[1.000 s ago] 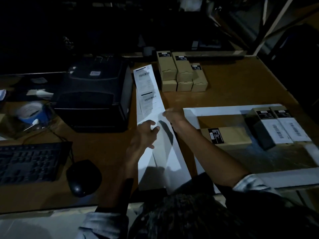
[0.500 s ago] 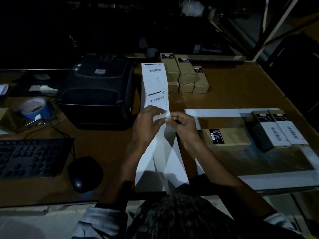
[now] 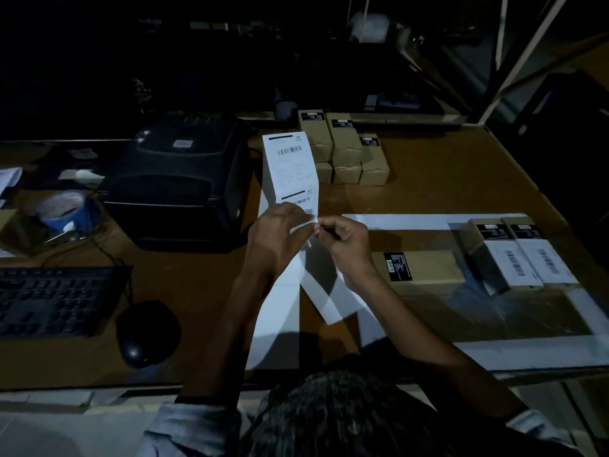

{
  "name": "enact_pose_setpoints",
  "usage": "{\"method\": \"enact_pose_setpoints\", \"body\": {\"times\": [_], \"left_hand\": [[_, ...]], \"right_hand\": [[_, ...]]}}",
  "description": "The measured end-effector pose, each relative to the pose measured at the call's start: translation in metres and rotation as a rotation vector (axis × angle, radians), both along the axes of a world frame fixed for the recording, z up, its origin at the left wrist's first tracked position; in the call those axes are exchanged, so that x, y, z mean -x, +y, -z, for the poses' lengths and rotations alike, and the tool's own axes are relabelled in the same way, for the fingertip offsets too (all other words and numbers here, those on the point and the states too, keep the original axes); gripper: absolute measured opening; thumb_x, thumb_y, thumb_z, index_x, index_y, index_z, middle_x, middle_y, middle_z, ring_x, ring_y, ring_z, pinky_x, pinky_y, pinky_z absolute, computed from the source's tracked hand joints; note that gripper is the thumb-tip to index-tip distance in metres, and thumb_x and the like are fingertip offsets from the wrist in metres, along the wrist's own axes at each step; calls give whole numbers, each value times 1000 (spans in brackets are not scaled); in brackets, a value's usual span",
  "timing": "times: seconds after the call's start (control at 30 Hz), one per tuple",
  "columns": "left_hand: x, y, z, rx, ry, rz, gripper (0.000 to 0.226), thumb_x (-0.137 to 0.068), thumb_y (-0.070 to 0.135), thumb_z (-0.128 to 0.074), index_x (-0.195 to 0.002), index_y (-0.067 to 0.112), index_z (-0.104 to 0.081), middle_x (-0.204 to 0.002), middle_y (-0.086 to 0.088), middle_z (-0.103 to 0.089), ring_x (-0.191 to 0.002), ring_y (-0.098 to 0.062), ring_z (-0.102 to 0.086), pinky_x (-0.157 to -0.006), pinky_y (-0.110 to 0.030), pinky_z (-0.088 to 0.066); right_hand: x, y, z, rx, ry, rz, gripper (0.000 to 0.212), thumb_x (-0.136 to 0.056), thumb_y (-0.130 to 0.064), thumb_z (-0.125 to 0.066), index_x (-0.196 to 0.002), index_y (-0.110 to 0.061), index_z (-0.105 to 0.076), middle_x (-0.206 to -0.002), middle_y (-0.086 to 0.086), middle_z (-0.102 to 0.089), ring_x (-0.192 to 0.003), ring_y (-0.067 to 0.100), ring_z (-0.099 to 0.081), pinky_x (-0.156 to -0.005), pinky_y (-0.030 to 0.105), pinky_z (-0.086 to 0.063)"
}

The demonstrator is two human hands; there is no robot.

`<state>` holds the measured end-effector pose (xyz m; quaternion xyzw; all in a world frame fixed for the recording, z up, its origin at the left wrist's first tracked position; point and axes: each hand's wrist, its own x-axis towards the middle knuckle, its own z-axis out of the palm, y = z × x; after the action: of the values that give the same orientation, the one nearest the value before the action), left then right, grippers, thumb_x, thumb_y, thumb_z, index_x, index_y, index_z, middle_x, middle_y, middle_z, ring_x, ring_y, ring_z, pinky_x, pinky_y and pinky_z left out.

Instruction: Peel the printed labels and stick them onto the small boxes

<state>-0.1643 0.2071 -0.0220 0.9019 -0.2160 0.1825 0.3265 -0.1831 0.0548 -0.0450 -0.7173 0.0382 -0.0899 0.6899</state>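
Note:
A white strip of printed labels stands upright over the middle of the table, with barcodes on its upper part and blank backing paper trailing down below. My left hand holds the strip from the left. My right hand pinches its lower right corner, where a label edge curls up. An unlabelled brown box lies just right of my right hand. Two labelled boxes sit further right.
A black label printer stands left of the strip. A stack of brown boxes sits behind it. A keyboard and mouse lie at the left front, a blue tape roll further back. White-edged board under the boxes.
Both hands lifted the label strip off the table and stood it upright. They came together at its lower part, and my right hand now pinches the corner.

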Motion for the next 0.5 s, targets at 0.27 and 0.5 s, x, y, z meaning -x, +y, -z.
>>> {"method": "enact_pose_setpoints", "body": {"times": [0.27, 0.5], "left_hand": [[-6, -7, -25, 54, -403, -56, 17, -94, 22, -71, -100, 7, -77, -96, -9, -72, -88, -25, -64, -74, -36, -50], [-3, -8, -37, -126, -590, -89, 14, -95, 19, -68, -99, 9, -77, -101, -9, -73, -91, -27, -65, -71, -36, -41]], "right_hand": [[-20, -4, -36, -31, -257, -38, 22, -86, 12, -68, -103, -1, -73, -100, 10, -74, -94, 11, -71, -85, 24, -56], [-19, 1, -39, -41, -392, 52, 17, -84, 9, -72, -97, -1, -73, -111, 6, -62, -108, 15, -64, -93, 35, -57]]}}
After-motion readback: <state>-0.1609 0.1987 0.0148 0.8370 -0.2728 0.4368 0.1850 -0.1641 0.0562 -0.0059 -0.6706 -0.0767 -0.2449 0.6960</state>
